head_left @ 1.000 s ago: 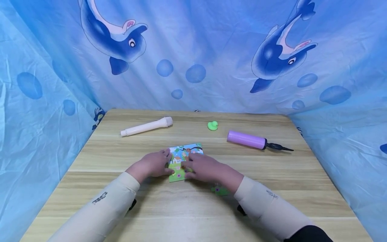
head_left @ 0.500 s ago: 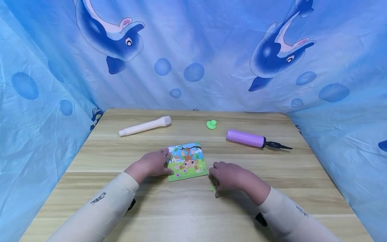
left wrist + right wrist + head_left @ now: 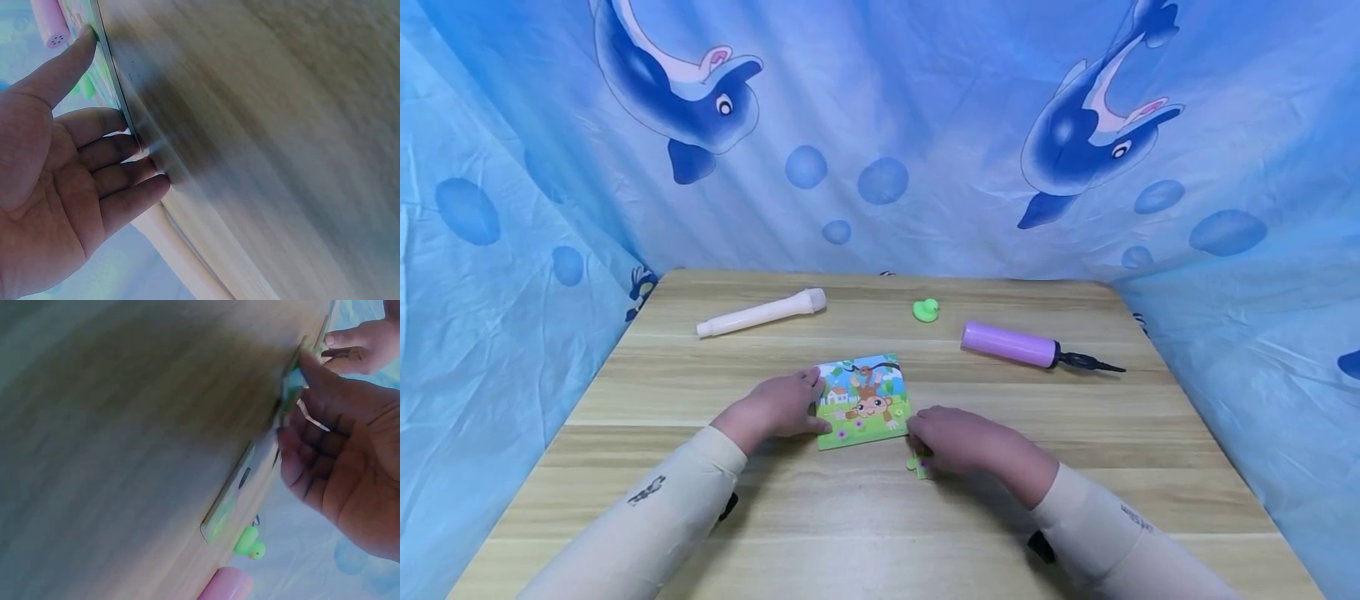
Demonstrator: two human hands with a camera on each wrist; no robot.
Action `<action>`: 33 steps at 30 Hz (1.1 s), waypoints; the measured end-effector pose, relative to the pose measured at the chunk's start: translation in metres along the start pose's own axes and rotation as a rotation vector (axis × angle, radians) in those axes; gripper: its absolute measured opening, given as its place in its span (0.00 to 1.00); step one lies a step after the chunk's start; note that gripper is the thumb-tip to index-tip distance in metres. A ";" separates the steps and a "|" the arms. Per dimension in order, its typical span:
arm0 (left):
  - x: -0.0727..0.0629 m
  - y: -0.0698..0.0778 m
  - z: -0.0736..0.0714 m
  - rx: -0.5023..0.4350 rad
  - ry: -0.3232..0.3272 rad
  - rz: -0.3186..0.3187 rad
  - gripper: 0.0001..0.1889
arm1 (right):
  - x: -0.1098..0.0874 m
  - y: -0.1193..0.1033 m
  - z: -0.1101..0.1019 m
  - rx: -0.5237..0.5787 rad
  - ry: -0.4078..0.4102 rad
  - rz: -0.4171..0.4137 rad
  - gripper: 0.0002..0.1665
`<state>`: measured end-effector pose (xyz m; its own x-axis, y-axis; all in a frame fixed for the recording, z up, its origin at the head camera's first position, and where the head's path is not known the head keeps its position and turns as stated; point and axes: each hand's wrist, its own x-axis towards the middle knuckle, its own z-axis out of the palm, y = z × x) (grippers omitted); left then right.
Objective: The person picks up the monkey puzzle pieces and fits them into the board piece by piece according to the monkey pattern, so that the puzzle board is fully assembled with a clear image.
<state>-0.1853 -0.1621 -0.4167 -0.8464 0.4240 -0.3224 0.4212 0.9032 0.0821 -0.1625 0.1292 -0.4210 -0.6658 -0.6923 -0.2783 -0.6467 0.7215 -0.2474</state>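
Note:
A square picture puzzle (image 3: 867,404) with a monkey on a green and blue scene lies mid-table. My left hand (image 3: 782,406) rests at its left edge, thumb and fingers spread along the side; in the left wrist view the fingers (image 3: 109,153) look relaxed against that edge. By the puzzle's lower right corner, my right hand (image 3: 958,442) pinches a small green jigsaw piece (image 3: 920,467) with a purple flower. The right wrist view shows this piece (image 3: 290,394) between thumb and fingertips, partly hidden. Another flat greenish piece (image 3: 228,503) lies on the table beyond the fingers there.
A pale toy microphone (image 3: 762,313) lies at the back left of the wooden table (image 3: 820,533). A green rubber duck (image 3: 926,310) stands at the back, and a purple balloon pump (image 3: 1009,344) with a black nozzle lies to the right. A blue dolphin-print curtain (image 3: 880,100) surrounds the table.
My right hand has moved from over the puzzle to the right, then slightly back left with a jigsaw piece in its fingers. The left hand stays at the puzzle's left edge.

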 end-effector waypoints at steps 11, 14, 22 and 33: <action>0.001 -0.001 -0.001 -0.004 0.008 0.006 0.44 | 0.040 -0.008 -0.015 0.140 0.096 -0.107 0.13; 0.001 0.000 -0.001 -0.013 0.005 0.005 0.44 | 0.051 -0.010 -0.020 0.183 0.106 -0.127 0.13; 0.001 0.000 -0.001 -0.015 0.002 -0.012 0.44 | 0.080 -0.013 -0.019 0.202 0.122 -0.096 0.11; 0.001 -0.002 0.000 -0.024 0.009 -0.004 0.44 | 0.092 -0.027 -0.009 -0.055 0.186 -0.050 0.09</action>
<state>-0.1865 -0.1633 -0.4169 -0.8510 0.4205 -0.3148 0.4097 0.9064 0.1032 -0.2094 0.0462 -0.4313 -0.6867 -0.7215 -0.0891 -0.6965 0.6881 -0.2036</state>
